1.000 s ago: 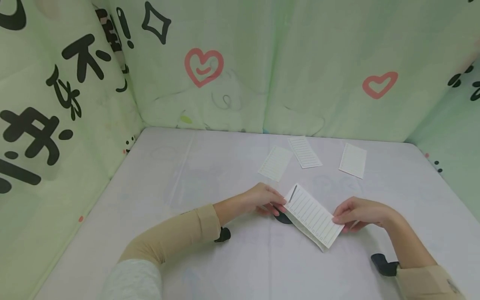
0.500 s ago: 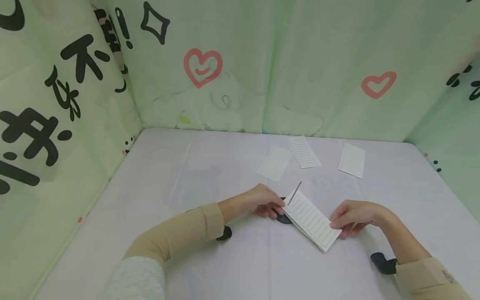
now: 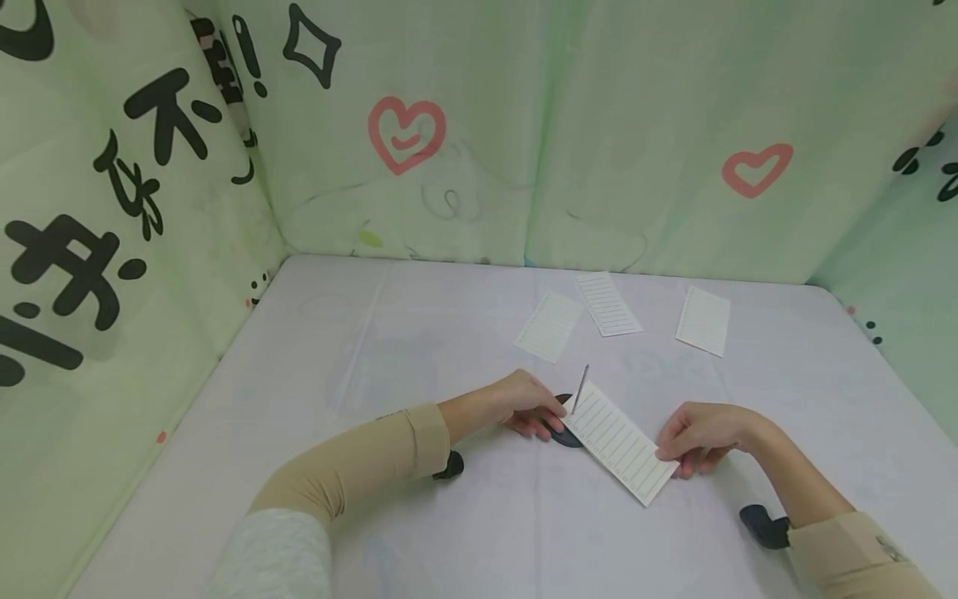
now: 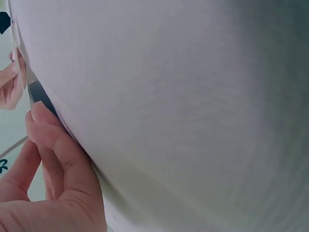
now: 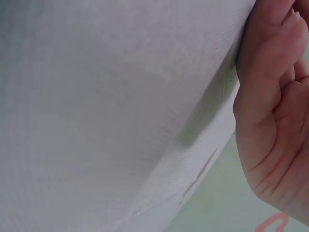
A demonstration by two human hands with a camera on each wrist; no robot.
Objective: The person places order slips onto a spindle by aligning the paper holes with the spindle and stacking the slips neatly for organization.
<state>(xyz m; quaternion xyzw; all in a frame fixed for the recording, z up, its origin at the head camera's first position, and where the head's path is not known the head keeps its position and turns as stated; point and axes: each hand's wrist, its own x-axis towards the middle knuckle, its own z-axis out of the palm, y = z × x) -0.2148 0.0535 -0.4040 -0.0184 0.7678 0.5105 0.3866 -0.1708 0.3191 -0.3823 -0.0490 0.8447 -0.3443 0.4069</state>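
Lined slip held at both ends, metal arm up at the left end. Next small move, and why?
Probably press the raised metal arm down: the lined slip lies flat, left hand and right hand pinching its ends, its left end over the black base.

The dark object under the lined paper strip was mostly covered by the strip and the left hand; its kind could not be told. The print on the strip was too small to be read. Both wrist views were largely filled by a blurred white surface, and the right hand was cut off by the frame edge.
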